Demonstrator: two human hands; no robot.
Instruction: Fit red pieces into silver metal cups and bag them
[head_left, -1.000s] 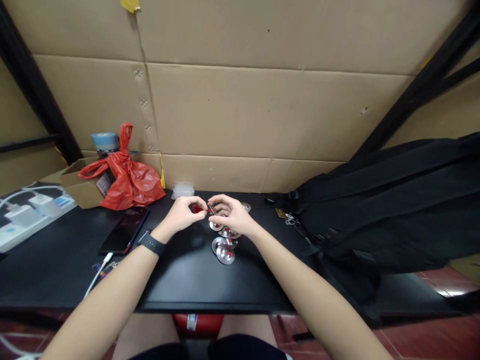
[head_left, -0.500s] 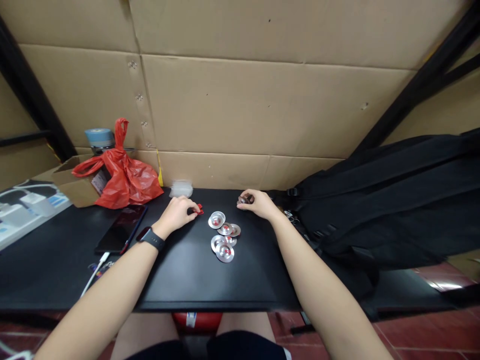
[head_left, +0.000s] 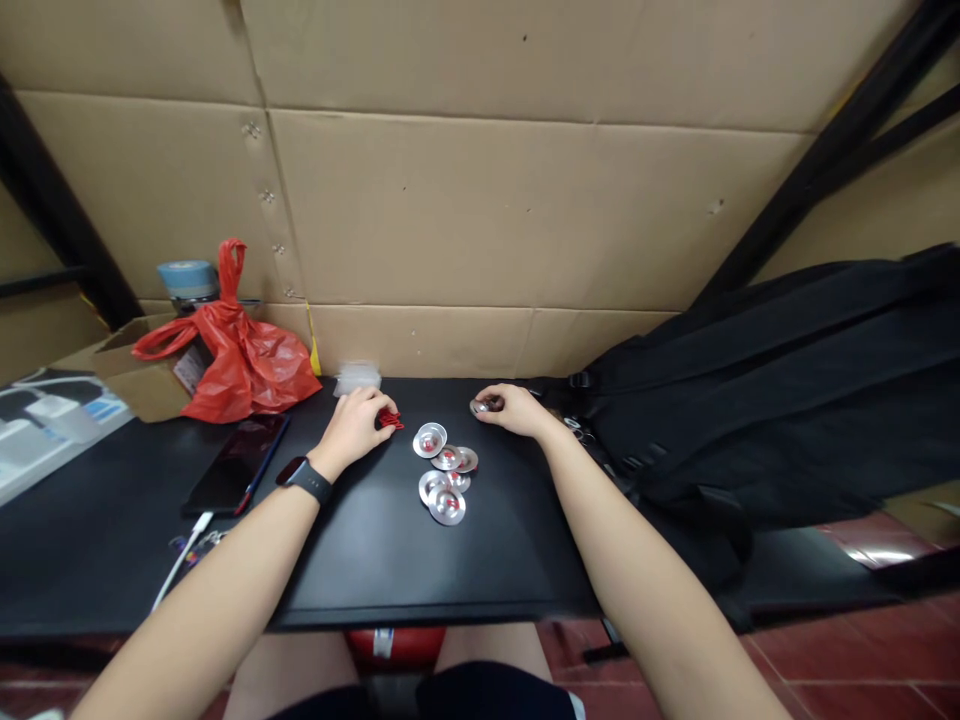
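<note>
Several shiny round metal discs (head_left: 448, 505) with red spots at their centres lie overlapping in a loose cluster on the black tabletop (head_left: 360, 560). Left of them, my left hand (head_left: 358, 428) rests with its fingertips closed on small red pieces (head_left: 392, 419), some of which stick out past the fingers. Beyond the cluster on the right, my right hand (head_left: 513, 408) has thumb and fingers around some metal discs (head_left: 482, 406) at the table surface. How many discs it holds is hidden by the fingers.
At the left are a phone (head_left: 236, 465), a white cable (head_left: 176, 570), a power strip (head_left: 67, 430), a cardboard box (head_left: 139, 375) and a red plastic bag (head_left: 247, 365). A clear plastic item (head_left: 357, 377) lies by the cardboard wall. A black backpack (head_left: 772, 390) covers the right side.
The camera view has shifted slightly. More of the red pieces show at my left fingertips, and the discs in my right hand lie lower and flatter against the table.
</note>
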